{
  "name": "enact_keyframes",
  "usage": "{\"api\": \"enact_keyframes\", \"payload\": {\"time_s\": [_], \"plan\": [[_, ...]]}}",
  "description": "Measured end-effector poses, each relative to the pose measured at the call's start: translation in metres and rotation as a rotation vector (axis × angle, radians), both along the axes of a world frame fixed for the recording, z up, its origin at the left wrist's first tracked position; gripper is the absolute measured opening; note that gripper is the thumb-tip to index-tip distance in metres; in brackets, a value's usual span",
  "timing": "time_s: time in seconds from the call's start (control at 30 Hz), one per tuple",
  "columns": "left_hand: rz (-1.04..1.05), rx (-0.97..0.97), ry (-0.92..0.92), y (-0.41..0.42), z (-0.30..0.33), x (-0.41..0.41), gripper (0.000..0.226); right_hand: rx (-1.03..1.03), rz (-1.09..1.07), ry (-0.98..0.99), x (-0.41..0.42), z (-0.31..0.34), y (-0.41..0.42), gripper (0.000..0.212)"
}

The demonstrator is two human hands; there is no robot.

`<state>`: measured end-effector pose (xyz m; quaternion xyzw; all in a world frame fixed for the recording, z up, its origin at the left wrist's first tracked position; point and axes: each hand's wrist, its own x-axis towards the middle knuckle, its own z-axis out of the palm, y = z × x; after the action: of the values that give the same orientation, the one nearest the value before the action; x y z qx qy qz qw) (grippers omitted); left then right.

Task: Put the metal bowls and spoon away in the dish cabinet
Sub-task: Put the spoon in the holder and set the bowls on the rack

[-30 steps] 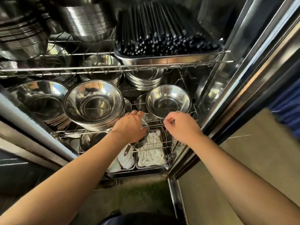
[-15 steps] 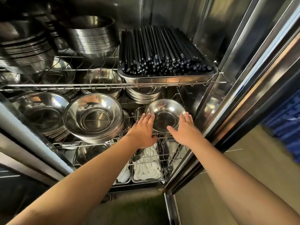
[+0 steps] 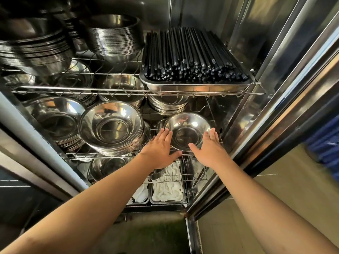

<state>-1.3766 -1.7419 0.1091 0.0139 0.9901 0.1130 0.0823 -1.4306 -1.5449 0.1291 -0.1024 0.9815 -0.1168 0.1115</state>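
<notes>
Since a moment ago, hardly anything is being shifted: both hands are still being held flat, fingers spread, left hand (image 3: pixel 159 151) and right hand (image 3: pixel 208 150) flanking the small round steel bowl (image 3: pixel 186 132). It is sitting mouth-up on the middle wire shelf (image 3: pixel 212 114), beside the stacked steel bowls (image 3: pixel 111 127), under the tray of black chopsticks (image 3: pixel 194 57).

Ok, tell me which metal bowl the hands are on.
The single small bowl at the middle shelf's right end, between left hand and right hand. The bigger bowls left of it sit stacked.
</notes>
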Motion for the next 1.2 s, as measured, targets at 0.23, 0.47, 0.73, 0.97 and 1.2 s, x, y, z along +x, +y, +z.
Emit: {"api": "enact_keyframes", "payload": {"time_s": [0.23,0.47,0.73,0.97,1.2], "plan": [[0.068,-0.010,0.026,-0.007,-0.004,0.012,0.098,-0.029,0.038,-0.001,0.008,-0.003,-0.011,0.100],[0.104,0.010,0.058,-0.015,-0.005,0.021,0.097,-0.028,0.063,-0.028,0.016,0.000,-0.020,0.107],[0.104,0.016,0.085,-0.019,-0.002,0.024,0.094,-0.044,0.057,-0.039,0.018,0.001,-0.025,0.115],[0.124,0.031,0.083,-0.021,0.000,0.024,0.093,-0.045,0.069,-0.033,0.018,0.001,-0.026,0.113],[0.156,0.050,0.093,-0.021,0.001,0.023,0.089,0.005,0.114,0.000,0.016,0.005,-0.022,0.103]]}}
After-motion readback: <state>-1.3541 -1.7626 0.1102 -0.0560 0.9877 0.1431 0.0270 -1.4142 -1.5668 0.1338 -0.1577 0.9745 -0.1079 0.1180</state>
